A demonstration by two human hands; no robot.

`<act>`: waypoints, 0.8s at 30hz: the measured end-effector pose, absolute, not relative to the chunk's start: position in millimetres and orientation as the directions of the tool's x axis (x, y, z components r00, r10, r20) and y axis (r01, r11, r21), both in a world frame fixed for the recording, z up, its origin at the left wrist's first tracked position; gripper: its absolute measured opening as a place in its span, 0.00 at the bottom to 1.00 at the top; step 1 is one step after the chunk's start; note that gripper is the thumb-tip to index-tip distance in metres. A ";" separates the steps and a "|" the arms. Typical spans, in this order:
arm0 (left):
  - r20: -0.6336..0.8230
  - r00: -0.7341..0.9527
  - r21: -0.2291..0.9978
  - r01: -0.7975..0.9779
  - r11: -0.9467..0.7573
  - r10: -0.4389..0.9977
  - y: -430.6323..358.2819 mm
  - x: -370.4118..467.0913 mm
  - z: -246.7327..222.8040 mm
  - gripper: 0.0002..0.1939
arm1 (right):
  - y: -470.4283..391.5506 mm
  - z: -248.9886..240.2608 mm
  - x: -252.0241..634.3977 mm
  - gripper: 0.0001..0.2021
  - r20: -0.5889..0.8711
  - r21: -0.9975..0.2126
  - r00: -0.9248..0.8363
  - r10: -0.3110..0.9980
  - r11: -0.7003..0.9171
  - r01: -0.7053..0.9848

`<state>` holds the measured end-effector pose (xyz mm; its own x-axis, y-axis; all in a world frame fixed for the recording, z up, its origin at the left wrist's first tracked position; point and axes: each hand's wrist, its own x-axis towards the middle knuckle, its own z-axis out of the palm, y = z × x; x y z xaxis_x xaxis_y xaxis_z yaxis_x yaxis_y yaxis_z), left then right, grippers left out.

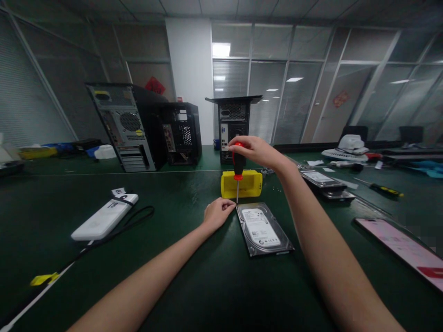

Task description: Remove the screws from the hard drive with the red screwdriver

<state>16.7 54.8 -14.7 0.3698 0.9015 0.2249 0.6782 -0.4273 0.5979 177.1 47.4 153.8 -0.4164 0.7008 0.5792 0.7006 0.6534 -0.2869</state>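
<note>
A hard drive [261, 227] with a white label lies flat on the dark green table. My right hand [247, 146] grips the top of a red and black screwdriver [238, 166], which stands upright with its tip at the drive's far left corner. Beside that same corner, my left hand [218, 213] rests on the table, fingers pressed together near the screwdriver tip; what they hold, if anything, is hidden. Just behind the drive sits a yellow open box [242, 183].
Computer cases [129, 129] stand at the back. At left lies a white power bank [105, 218] with a black cable. On the right are stacked drives [323, 180], a yellow and black screwdriver [386, 190] and a phone [398, 246]. A white cap-like object [349, 145] sits farther back.
</note>
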 end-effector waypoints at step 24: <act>0.261 0.352 0.615 0.657 -0.436 0.899 53.2 17.6 -12.6 0.15 | 50.5 152.2 181.6 0.16 0.515 -0.554 -0.420 0.748 0.664 0.502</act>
